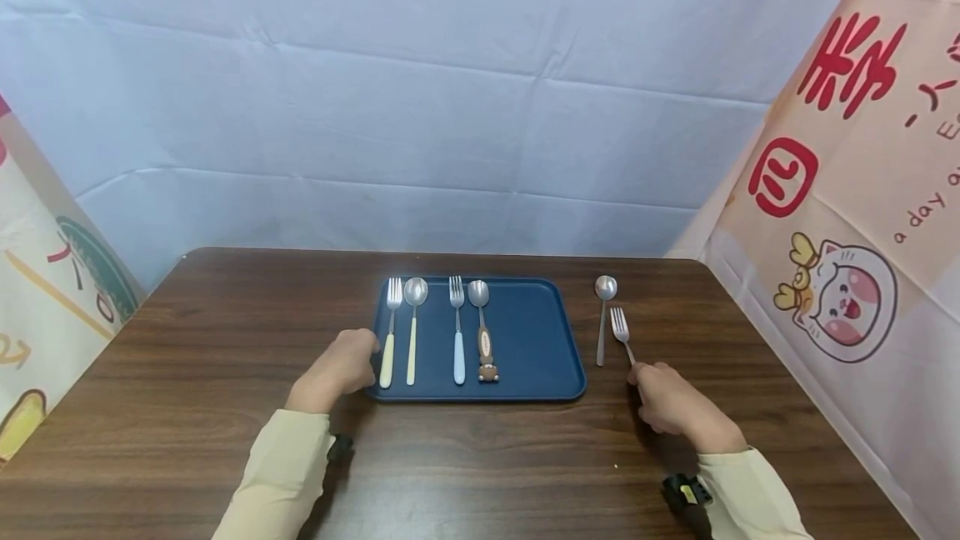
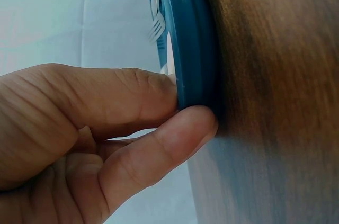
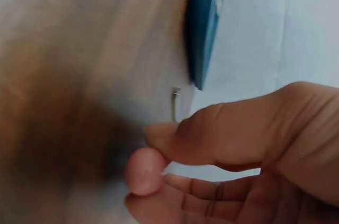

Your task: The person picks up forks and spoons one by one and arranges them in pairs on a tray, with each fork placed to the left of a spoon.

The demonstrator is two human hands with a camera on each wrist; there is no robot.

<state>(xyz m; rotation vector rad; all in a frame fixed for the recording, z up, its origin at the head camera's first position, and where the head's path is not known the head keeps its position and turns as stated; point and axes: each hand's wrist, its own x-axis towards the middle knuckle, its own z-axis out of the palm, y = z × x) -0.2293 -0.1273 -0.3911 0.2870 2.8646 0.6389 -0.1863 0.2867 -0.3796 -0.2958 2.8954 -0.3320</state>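
My left hand pinches the near left edge of a dark blue tray. In the left wrist view the thumb lies over the tray's rim and a finger under it. To the right of the tray, my right hand grips the handle of a metal fork, whose tines point away from me. In the right wrist view the hand hides that fork. A plain metal spoon lies on the table between the fork and the tray, bowl at the far end.
On the tray lie a yellow-handled fork, a yellow-handled spoon, a blue-handled fork and a spoon with a brown bear handle. The brown wooden table meets a pale cloth behind and printed cloth at right.
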